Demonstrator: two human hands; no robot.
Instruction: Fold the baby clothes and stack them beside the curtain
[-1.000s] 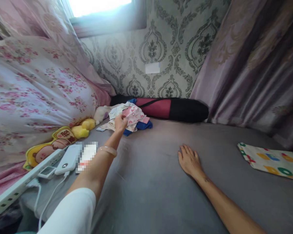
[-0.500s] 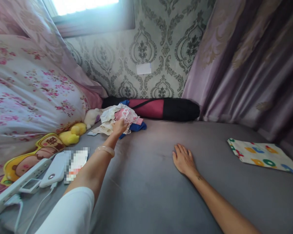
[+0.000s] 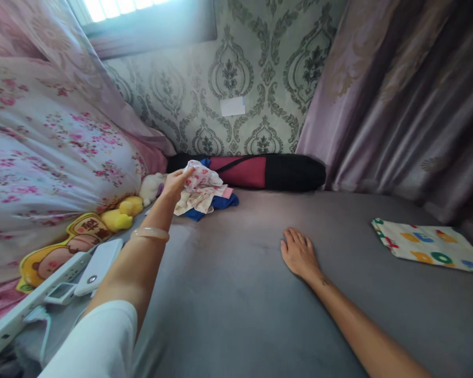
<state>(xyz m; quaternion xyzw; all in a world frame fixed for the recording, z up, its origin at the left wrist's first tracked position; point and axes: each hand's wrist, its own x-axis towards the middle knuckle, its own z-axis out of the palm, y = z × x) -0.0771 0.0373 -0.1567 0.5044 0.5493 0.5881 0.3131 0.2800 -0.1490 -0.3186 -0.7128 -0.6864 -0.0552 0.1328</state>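
My left hand (image 3: 175, 184) is closed on a white garment with a pink print (image 3: 203, 176), pinching its upper left edge. The garment is partly lifted and hangs over a small heap of clothes. A cream patterned garment (image 3: 196, 201) and a blue piece of clothing (image 3: 225, 201) show below it; a bit of pink cloth sticks out at the right. What kind of garment each one is I cannot tell. My right hand (image 3: 299, 252) lies flat on the grey bed sheet (image 3: 236, 304) with its fingers spread, holding nothing.
Behind the clothes, a long black and red bag (image 3: 244, 172) lies against the wall. Folded printed cloth (image 3: 429, 245) rests at the right. On the left are plush toys (image 3: 122, 212), a power strip (image 3: 35, 302) with cables and a white power bank (image 3: 99, 268).
My left hand has moved left and up, drawing the pink-printed garment partly off the heap and uncovering more cream cloth. My right hand stays on the sheet.
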